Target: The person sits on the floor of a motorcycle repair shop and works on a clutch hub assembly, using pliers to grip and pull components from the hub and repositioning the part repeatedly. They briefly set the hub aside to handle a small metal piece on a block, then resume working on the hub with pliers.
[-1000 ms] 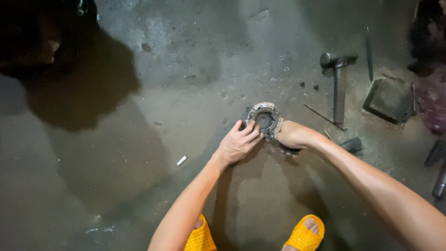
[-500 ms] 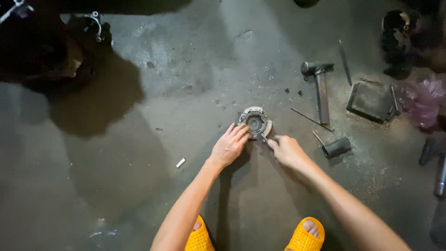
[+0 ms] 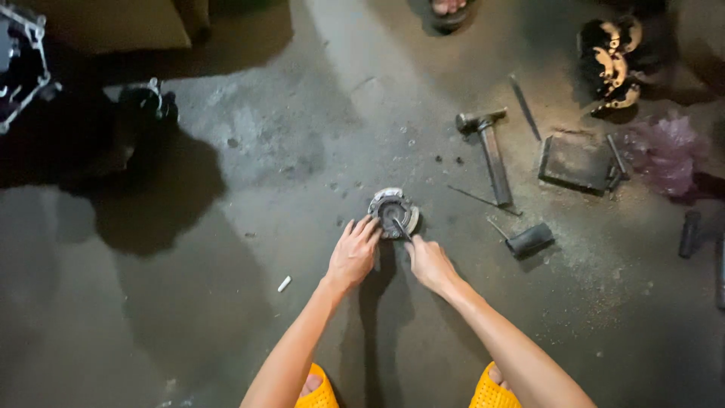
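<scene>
A round grey metal part (image 3: pixel 392 211) with a dark hollow centre lies on the concrete floor (image 3: pixel 287 151). My left hand (image 3: pixel 353 253) rests beside it, fingertips touching its left rim. My right hand (image 3: pixel 430 261) holds a thin dark metal tool (image 3: pixel 401 228) whose tip reaches into the middle of the part.
A hammer (image 3: pixel 487 147) lies to the right, with a thin rod (image 3: pixel 522 96), a flat dark metal tray (image 3: pixel 578 161), a short dark cylinder (image 3: pixel 530 239) and a pink plastic bag (image 3: pixel 664 151). A small white stub (image 3: pixel 284 283) lies left. Yellow slippers (image 3: pixel 321 393) sit at the bottom edge.
The view has shifted, so the part sits lower in frame. My right hand has drawn back from on top of the part and now points the thin tool into its centre.
</scene>
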